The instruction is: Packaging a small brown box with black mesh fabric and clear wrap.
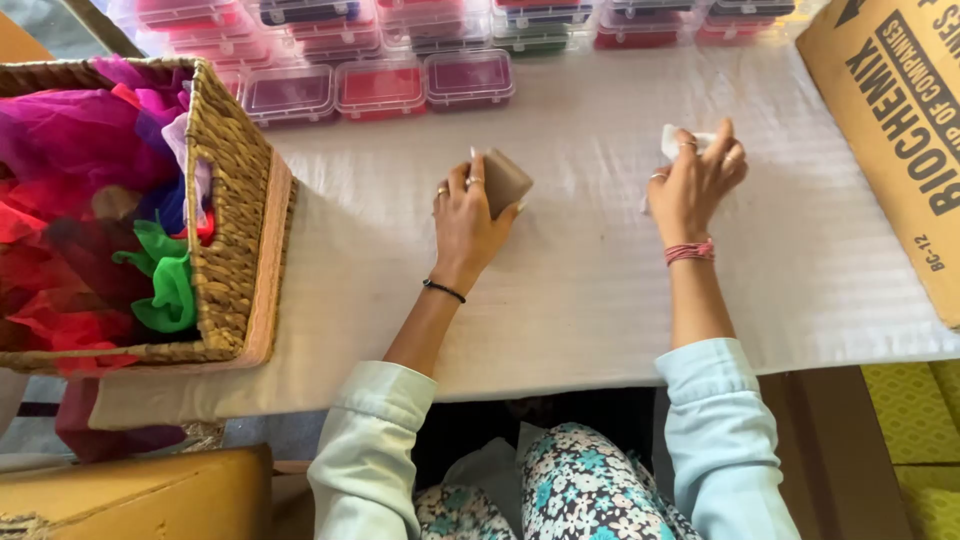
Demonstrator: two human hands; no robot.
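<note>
White scrap (678, 140) half hidden behind right hand (697, 182) fingers (722, 140)

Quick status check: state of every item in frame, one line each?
Left hand: gripping the brown rounded block on the table.
Right hand: pinching a small white piece.
Woven wicker basket: full of coloured fabric.
Small clear plastic boxes: lids shut, in rows.
Brown cardboard box: lying tilted.
</note>
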